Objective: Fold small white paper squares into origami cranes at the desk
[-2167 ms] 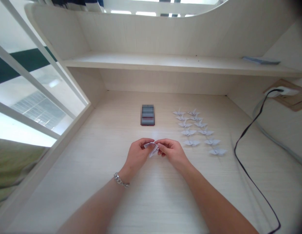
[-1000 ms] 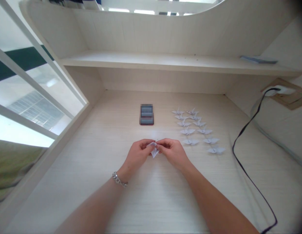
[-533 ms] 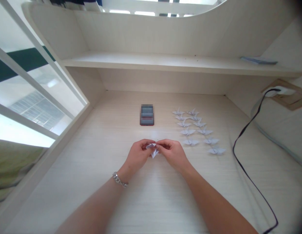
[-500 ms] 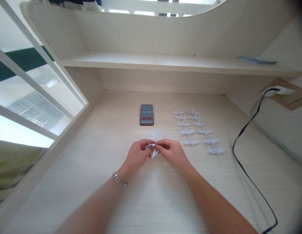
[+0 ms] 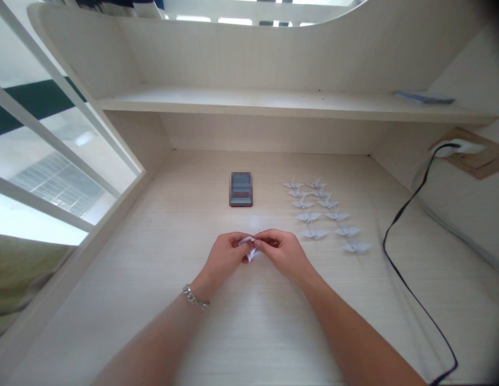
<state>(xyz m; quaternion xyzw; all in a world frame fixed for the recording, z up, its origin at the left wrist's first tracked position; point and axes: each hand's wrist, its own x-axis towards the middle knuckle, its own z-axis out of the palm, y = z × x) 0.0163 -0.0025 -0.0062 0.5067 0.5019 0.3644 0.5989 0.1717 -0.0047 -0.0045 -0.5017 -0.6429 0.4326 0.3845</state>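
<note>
White paper (image 5: 251,247) sits folded and pinched between my hands, over the middle of the desk (image 5: 257,327), with one pointed end showing below my fingers. My left hand (image 5: 223,258) and my right hand (image 5: 285,254) both hold it in a narrow grip from either side, nearly meeting. Up to the right, paper cranes (image 5: 325,216) lie in two rows on the desk. A blurred dark block (image 5: 240,188) lies straight ahead, and a black cable (image 5: 384,244) trails down the right side.
</note>
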